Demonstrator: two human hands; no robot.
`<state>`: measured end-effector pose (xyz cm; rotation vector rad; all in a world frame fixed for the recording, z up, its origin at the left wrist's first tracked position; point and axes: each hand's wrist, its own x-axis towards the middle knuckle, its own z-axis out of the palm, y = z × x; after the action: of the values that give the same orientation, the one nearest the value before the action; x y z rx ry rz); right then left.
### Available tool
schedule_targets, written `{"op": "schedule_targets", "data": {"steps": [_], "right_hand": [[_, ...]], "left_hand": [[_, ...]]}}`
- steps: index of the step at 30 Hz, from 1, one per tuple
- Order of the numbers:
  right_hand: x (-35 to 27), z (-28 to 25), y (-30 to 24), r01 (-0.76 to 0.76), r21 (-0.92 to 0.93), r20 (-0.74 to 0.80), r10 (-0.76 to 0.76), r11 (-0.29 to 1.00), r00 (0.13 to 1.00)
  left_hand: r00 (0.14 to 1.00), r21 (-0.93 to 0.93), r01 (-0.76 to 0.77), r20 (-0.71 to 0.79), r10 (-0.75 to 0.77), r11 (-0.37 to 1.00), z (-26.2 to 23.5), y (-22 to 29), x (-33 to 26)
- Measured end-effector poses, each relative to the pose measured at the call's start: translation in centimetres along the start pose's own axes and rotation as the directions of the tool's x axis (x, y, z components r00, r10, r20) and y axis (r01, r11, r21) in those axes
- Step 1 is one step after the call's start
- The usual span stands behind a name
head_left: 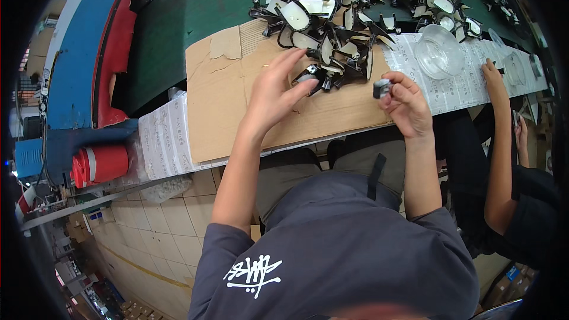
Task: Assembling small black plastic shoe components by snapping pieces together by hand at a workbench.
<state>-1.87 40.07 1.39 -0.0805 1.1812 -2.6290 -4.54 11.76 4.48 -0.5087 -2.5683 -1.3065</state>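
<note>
Black and grey, a small piece (381, 88) sits pinched in the right grip (409, 105) over the cardboard (228, 104); the left grip (275, 86) is spread beside the black-and-cream parts (332, 12), contact unclear; grey lettering (177, 133) repeats across the white sheet (155, 139); white script (255, 274) marks the shirt (355, 243).

I hold a black-and-grey piece (380, 89) in my right hand (410, 102). Along the table's (441, 96) far edge, parts (296, 16) are black, cream-faced. Cardboard (216, 106): plain tan. Covering (163, 137): white, repeated grey lettering. Belt (178, 47): dark green. Canister (111, 165), left end: red, grey-banded.
</note>
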Motion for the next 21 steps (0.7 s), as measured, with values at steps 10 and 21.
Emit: {"op": "schedule_targets", "data": {"steps": [10, 21], "right_hand": [[0.3, -0.7, 0.9, -0.038, 0.127, 0.066, 0.029, 0.991, 0.997], [0.6, -1.5, 0.9, -0.062, 0.116, 0.093, 0.052, 0.991, 0.994]], "left_hand": [[0.98, -0.057, 0.121, -0.153, -0.128, 0.991, 0.2, -1.2, -1.2], [0.96, -0.185, 0.279, 0.079, -0.269, 0.942, -4.0, -2.0, -5.9]]}}
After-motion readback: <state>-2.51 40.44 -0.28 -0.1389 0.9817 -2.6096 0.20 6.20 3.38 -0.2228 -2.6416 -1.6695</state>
